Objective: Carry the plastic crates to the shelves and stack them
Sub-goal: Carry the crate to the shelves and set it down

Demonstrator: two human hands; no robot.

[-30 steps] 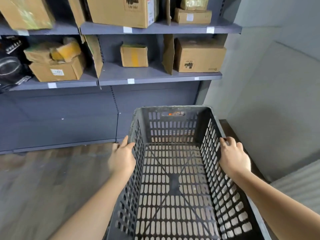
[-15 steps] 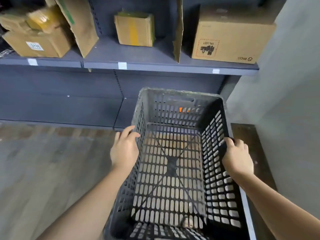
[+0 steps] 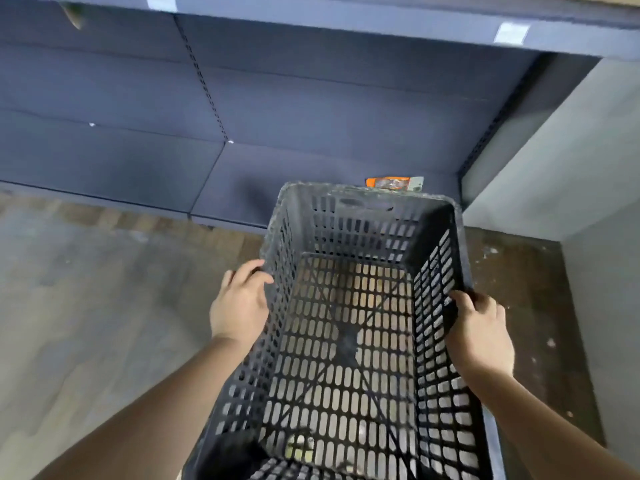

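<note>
A dark grey slotted plastic crate (image 3: 349, 341) fills the lower middle of the head view, empty and tilted slightly away from me. My left hand (image 3: 239, 303) grips its left rim and my right hand (image 3: 481, 334) grips its right rim. The crate's far end sits just above the low base shelf (image 3: 311, 168) of the dark blue shelving unit. An orange label (image 3: 391, 182) shows just past the crate's far rim.
The upper shelf edge (image 3: 346, 32) with white price tags runs along the top. A grey wall (image 3: 571, 150) closes the right side, forming a corner. Wood-look floor (image 3: 86, 289) spreads to the left and beneath the crate.
The view has tipped downward and moved closer to the shelving; the cardboard boxes have left the frame. The crate has come lower and nearer the base shelf, both hands still on its rims.
</note>
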